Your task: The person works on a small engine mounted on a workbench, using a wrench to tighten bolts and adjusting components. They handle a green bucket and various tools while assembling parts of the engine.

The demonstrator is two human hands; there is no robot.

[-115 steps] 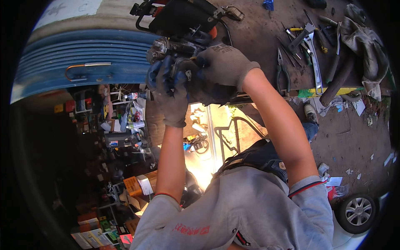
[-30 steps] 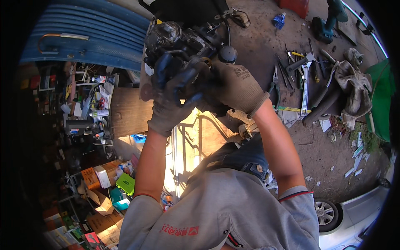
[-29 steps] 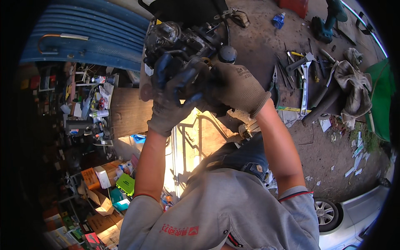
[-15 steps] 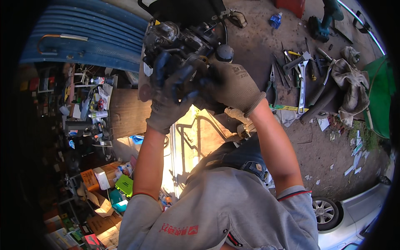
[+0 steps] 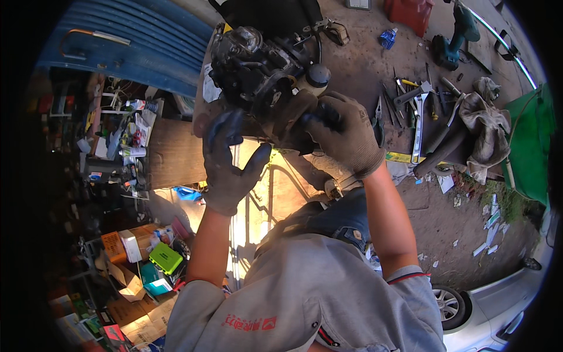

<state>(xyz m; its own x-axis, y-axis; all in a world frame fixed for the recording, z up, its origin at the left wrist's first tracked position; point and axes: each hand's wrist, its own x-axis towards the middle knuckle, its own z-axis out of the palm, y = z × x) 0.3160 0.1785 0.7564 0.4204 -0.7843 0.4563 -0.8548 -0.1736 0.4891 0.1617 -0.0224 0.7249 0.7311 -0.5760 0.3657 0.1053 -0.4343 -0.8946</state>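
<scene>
- The left hand, in a dark-stained glove, is wide: fingers up, thumb well out to the side, with nothing in its grasp.
- The right hand, gloved too, has its fingers curled in at a dark part on the near side of the engine; whether it grips that part or only touches it, I cannot tell.
- The engine, black and greasy, sits on the table just beyond both hands, its near end reaching into the gap between them.
- A round dark cap sits just beyond the right hand's knuckles, beside the engine.
- Right of the right hand, pliers lie nearest, then a big wrench and a hammer whose head is close to the wrench's upper end.
- Farther right of that hand, a crumpled rag lies at the table's edge.
- Beyond the right hand, well apart from it, are a blue bottle, a red can and a teal drill.
- Left of the left hand is a brown board.
- Nearer the body than the left hand, and to its left, a bright green case lies among boxes.
</scene>
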